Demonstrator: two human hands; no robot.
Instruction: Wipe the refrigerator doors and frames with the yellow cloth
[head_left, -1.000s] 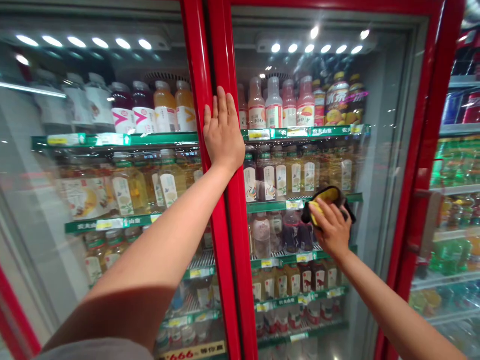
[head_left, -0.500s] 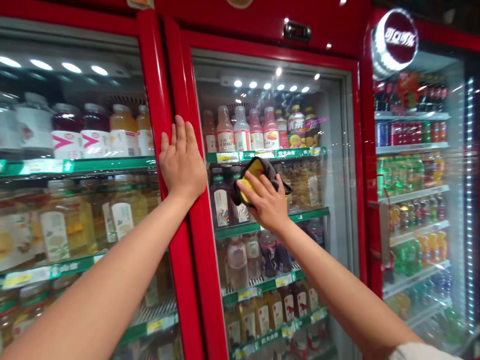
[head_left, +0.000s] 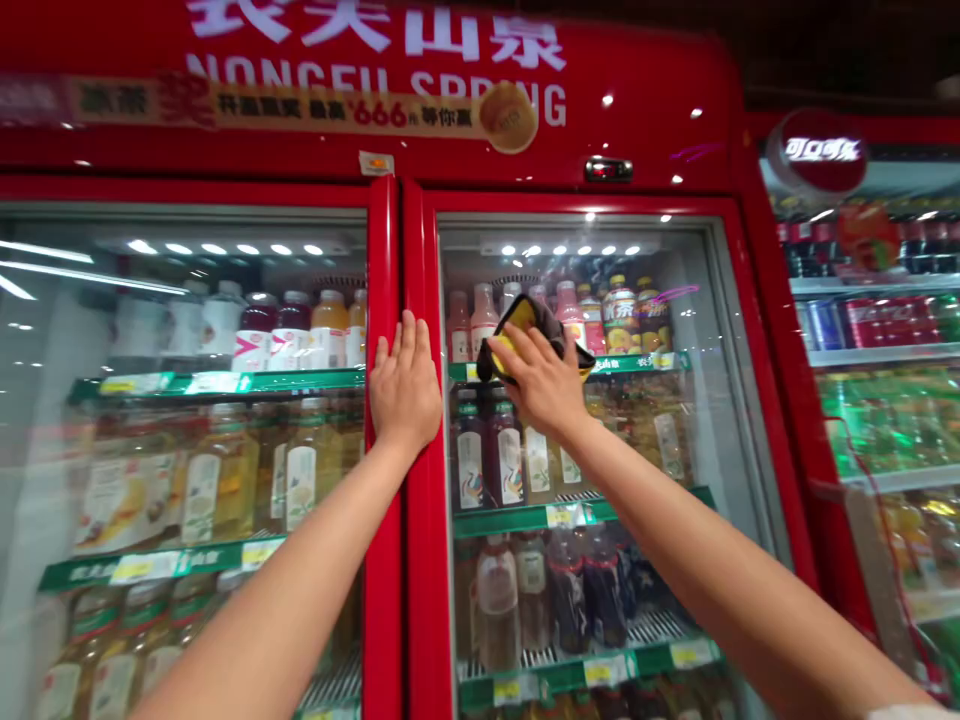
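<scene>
Head view: I'm standing at a red NONGFU SPRING drinks cooler [head_left: 637, 120], with a 可口可乐 sign [head_left: 817, 150] glowing on the next cooler. My open left hand [head_left: 405, 385] is pressing flat on the red door frame [head_left: 386, 280], while my right hand [head_left: 544, 385] is gripping a yellow-and-black cleaning cloth [head_left: 525, 335] against the glass door [head_left: 720, 420].

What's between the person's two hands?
The head view shows a red door frame, then bottles behind glass, between the left hand and right hand.
</scene>
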